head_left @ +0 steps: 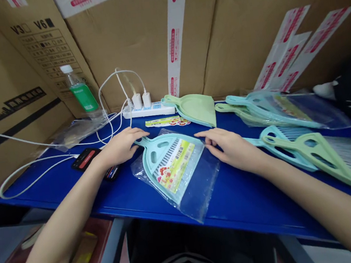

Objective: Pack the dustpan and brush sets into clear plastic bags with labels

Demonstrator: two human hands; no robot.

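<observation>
A light blue dustpan (157, 180) lies on the blue table inside a clear plastic bag (196, 199). Under the plastic, over a striped brush, sits a yellow-green label card (177, 163). My left hand (122, 145) is at the dustpan's handle, its fingers on one side and the thumb on the other. At the pan's right edge, my right hand (228, 144) rests with its fingers apart, the fingertips close to or touching the bag. Whether the right fingertips pinch any plastic is hard to see.
Behind are a green dustpan (196, 105), label cards (161, 122) and a white power strip (163, 108). Bagged dustpans (265, 105) and green (319, 152) and blue brushes (279, 140) lie right. A phone (86, 158), cables and a bottle (83, 93) are left; cardboard (138, 38) stands behind.
</observation>
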